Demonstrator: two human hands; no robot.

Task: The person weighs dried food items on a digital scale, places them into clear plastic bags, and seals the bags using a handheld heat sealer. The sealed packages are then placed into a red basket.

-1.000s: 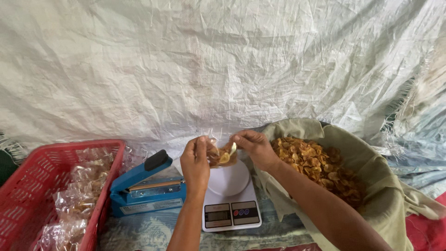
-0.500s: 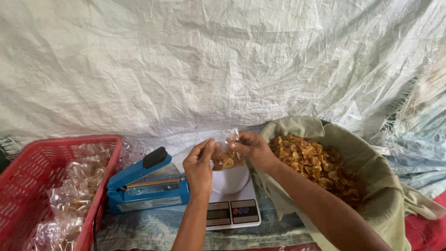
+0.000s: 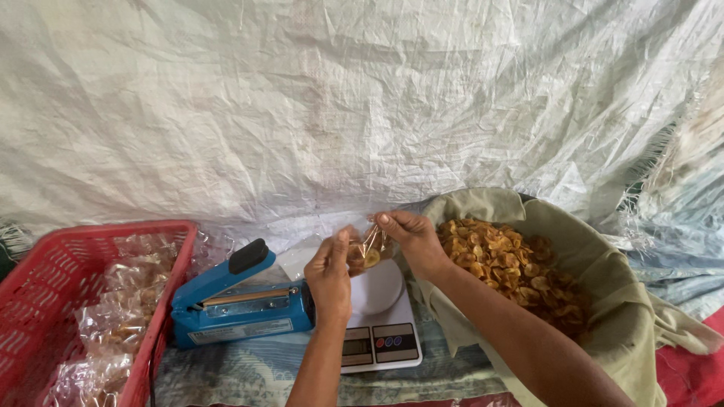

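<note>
Small clear bag of chips (image 3: 365,250), held upright above white scale (image 3: 377,316), pinched at mouth between left hand (image 3: 329,275) at 8 o'clock and right hand (image 3: 411,240) at 2 o'clock, both equally near; cloth-lined chip basin (image 3: 603,264) at 3 o'clock.

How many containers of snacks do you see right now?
3: the red plastic basket of filled clear bags at left, the cloth-lined basin of loose golden chips at right, and the small clear bag held over the scale. More may be hidden.
</note>
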